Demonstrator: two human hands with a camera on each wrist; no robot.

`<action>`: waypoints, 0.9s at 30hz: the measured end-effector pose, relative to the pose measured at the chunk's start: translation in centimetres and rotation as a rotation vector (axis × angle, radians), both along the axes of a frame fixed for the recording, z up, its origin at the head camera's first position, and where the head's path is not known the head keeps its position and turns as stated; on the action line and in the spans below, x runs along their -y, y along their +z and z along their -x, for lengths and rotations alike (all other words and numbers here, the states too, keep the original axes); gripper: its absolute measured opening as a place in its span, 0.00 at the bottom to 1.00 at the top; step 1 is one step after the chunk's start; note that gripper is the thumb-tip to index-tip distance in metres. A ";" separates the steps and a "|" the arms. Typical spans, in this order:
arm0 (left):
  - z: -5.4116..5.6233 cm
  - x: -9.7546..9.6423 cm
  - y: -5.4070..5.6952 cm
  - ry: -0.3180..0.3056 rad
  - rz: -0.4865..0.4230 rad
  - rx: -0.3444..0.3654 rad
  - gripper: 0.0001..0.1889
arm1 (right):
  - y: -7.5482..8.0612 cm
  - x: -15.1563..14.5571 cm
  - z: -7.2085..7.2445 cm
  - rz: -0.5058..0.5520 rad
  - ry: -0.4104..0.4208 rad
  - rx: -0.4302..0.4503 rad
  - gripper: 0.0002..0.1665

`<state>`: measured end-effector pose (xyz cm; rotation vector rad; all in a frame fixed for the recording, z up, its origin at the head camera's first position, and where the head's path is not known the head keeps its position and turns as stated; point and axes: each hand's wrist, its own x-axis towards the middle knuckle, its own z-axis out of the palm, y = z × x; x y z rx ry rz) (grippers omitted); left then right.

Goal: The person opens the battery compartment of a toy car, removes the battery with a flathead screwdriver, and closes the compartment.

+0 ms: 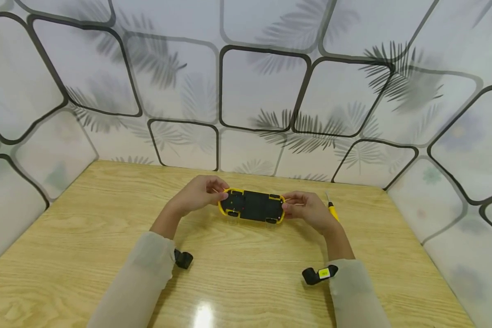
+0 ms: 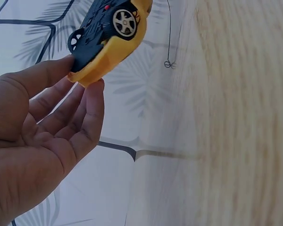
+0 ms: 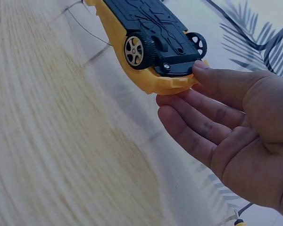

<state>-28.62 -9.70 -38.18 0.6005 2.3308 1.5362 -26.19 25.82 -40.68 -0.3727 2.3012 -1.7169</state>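
A yellow toy car [image 1: 256, 206] with a black underside is held up above the table, its bottom turned toward the head camera. My left hand [image 1: 199, 195] pinches one end of it, the thumb on the black base and the fingers beneath the yellow body. At the opposite end my right hand [image 1: 309, 210] pinches it in the same manner. Silver-spoked wheels show on the toy car [image 2: 111, 35] in the left wrist view. A small screw head is visible near the end of the toy car [image 3: 146, 47] in the right wrist view. The car's roof is hidden.
A yellow-and-black screwdriver [image 1: 332, 210] lies on the wooden table [image 1: 246, 273], just beyond my right hand. A thin dark wire [image 2: 169, 33] with a small loop hangs near the car. A patterned wall covering [image 1: 262, 91] encloses the table's back and sides.
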 end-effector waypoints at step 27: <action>0.1 -0.2 -1.0 0.048 -0.014 0.141 0.10 | -1.0 0.2 0.2 0.056 0.035 0.184 0.29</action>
